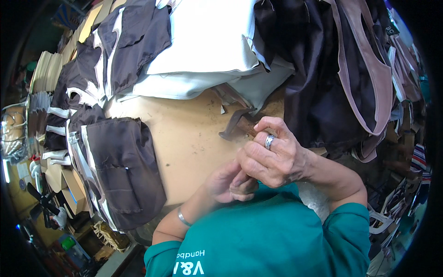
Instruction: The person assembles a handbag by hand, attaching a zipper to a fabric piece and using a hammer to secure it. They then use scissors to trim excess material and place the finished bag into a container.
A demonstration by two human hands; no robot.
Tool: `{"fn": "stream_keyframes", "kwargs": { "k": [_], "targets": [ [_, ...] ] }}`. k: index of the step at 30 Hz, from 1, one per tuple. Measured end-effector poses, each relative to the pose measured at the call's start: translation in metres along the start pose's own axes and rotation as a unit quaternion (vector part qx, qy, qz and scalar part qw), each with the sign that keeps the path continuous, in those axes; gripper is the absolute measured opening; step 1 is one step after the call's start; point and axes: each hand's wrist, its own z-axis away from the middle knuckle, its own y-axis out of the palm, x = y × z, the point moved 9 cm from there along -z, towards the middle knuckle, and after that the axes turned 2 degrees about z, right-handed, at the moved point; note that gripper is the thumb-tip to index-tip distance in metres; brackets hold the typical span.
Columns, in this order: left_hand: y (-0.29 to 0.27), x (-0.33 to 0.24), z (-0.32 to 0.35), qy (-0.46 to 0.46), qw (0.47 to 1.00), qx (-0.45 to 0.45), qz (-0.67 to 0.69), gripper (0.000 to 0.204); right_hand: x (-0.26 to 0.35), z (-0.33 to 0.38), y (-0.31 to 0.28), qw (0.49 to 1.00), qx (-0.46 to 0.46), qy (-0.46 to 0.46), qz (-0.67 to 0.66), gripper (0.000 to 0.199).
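My right hand [274, 154], with a silver ring on one finger, is closed, its fingers curled. The brown wooden handle of a hammer runs into the curl of its outer fingers; the dark metal hammer head [234, 124] juts out over the tan table top [187, 138]. Below and to the left, my left hand [233, 182] is closed, fingertips bent in and meeting my right fingers. Whatever lies between the fingertips is hidden. Both hands are just in front of my green shirt, near the table's front edge.
Dark brown fabric pieces with white edging [122, 171] lie at the left. White sheet material [207, 41] covers the back. Dark cloth [314, 78] with pinkish straps [346, 78] drapes at the right. A small fan [44, 203] stands at far left.
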Motion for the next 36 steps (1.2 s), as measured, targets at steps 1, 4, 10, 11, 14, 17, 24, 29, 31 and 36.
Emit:
{"fn": "stream_keyframes", "kwargs": {
  "k": [1,4,10,11,14,17,24,29,31,36],
  "targets": [
    [0.001,0.000,0.000,-0.002,1.000,0.013,0.016,0.047,-0.001,0.001,0.002,1.000,-0.015,0.020,0.004,0.012],
    [-0.001,0.000,0.002,-0.005,0.998,0.039,0.046,0.050,-0.004,0.002,0.005,0.996,-0.059,0.062,0.016,0.011],
    [-0.005,-0.003,0.001,0.007,0.998,0.032,0.051,0.051,-0.008,0.003,0.005,0.992,-0.082,0.097,0.015,0.011],
    [-0.005,-0.003,0.000,0.007,0.998,0.030,0.055,0.051,-0.008,0.003,0.004,0.992,-0.077,0.100,0.012,0.011],
    [-0.010,-0.004,-0.001,0.019,0.998,-0.026,0.056,0.054,-0.010,0.006,0.004,0.994,-0.061,0.091,0.032,0.011],
    [-0.003,-0.001,0.000,0.011,1.000,0.017,0.021,0.055,-0.030,0.013,-0.003,0.989,-0.067,0.092,0.099,0.011],
    [0.015,0.000,0.000,0.019,0.993,0.119,-0.006,0.056,-0.030,0.005,-0.011,0.980,-0.036,0.181,-0.068,0.012],
    [0.016,0.003,-0.003,0.017,0.992,0.128,-0.012,0.057,-0.033,0.008,0.002,0.954,-0.014,0.247,-0.171,0.011],
    [0.016,0.003,-0.003,0.015,0.990,0.140,-0.015,0.058,-0.033,0.009,0.007,0.944,-0.002,0.257,-0.208,0.011],
    [0.002,0.008,0.001,0.019,0.997,0.064,-0.049,0.053,-0.025,0.000,0.012,0.950,0.040,0.212,-0.224,0.011]
  ]
}}
